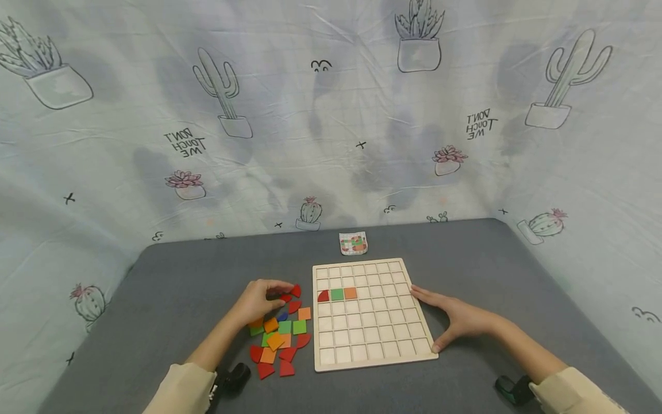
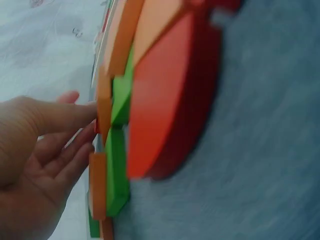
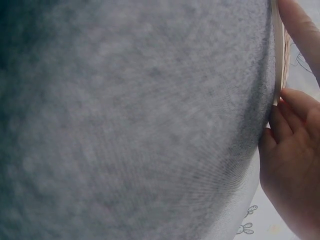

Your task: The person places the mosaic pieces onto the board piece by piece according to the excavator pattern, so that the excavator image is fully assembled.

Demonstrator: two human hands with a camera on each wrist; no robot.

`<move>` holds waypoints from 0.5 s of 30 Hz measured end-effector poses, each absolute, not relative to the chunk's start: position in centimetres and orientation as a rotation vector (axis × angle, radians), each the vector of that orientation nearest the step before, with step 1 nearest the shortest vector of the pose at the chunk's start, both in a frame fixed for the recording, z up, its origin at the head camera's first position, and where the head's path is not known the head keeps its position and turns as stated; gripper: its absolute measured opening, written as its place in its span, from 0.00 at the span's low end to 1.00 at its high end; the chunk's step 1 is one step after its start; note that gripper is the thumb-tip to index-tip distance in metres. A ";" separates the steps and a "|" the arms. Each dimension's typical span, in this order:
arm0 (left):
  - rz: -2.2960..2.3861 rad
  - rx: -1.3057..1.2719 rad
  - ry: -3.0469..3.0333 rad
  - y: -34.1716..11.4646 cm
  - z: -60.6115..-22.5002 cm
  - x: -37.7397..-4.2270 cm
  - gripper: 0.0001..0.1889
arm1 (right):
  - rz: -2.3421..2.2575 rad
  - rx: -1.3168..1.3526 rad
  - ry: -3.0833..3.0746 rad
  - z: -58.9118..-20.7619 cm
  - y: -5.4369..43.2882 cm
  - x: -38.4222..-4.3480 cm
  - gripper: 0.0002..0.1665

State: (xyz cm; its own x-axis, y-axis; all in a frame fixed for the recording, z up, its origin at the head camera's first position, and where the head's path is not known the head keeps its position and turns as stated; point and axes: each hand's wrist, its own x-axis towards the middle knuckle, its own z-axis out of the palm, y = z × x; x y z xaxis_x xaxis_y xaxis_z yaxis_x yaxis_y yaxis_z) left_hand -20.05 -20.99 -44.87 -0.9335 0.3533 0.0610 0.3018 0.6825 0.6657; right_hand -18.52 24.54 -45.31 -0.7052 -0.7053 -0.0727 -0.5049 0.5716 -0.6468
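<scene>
My left hand is over the far end of a loose heap of flat tiles, thumb and fingertips apart around red quarter-circle tiles. In the left wrist view the fingers are partly behind orange tiles, so a firm hold cannot be seen. A wooden grid board lies to the right of the heap. One of its rows holds a red quarter-circle tile, a green square tile and an orange square tile. My right hand spreads along the board's right edge, thumb and fingertips touching it.
Several red, orange and green tiles and a blue tile lie close together left of the board. A small card with a coloured grid pattern lies beyond the board on the grey tabletop. Cactus-printed cloth hangs behind the table.
</scene>
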 end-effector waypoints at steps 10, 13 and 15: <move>1.030 0.443 2.911 -21.0 -44.7 -20.1 0.12 | -0.866 -0.992 2.484 -45.0 24.6 -18.5 0.67; 1.022 0.509 2.888 -21.1 -44.5 -20.1 0.12 | -0.866 -0.991 2.481 -44.9 24.5 -18.5 0.67; 1.017 0.515 2.878 -21.1 -44.5 -20.1 0.11 | -0.870 -0.988 2.480 -44.8 24.5 -18.5 0.67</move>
